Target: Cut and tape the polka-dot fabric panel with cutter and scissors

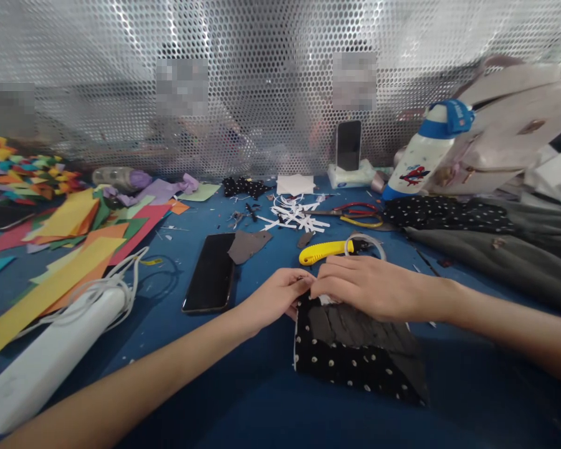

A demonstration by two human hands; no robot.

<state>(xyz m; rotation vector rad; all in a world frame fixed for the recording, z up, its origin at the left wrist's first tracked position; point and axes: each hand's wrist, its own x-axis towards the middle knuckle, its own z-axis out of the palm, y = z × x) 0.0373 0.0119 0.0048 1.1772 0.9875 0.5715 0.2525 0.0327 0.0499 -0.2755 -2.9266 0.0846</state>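
Observation:
A flat piece covered in black polka-dot fabric and dark grey patches lies on the blue table. At its upper left corner, my left hand pinches the edge between thumb and fingers. Bent over the top edge is my right hand, its fingertips close to those of my left hand, with a bit of white showing beneath them. What the right fingertips hold is hidden. Just beyond the hands are a yellow cutter and a clear ring.
A black phone and grey scrap lie left of centre. Farther left are a white power strip and coloured paper. Scissors, white strips, a bottle and dark fabric lie beyond.

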